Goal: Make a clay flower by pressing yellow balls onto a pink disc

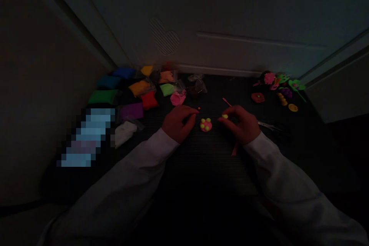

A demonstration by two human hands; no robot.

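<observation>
A dark, finely ridged tabletop [201, 165] lies dim before a pale panel. The right hand [240, 125] pinches a yellow ball [225, 116] between thumb and fingertips; the left hand [180, 123] curls, thumb and forefinger slightly parted, holding nothing visible. Between them sits a pink disc [209, 127] bearing yellow balls [207, 128]. Beyond are coloured clay packets [132, 111] leftward, scissors [268, 125] and small floral figures [269, 78] rightward.

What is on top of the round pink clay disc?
Four small round yellow balls rest on the round pink clay disc; its surface directly beneath them is hidden.
</observation>
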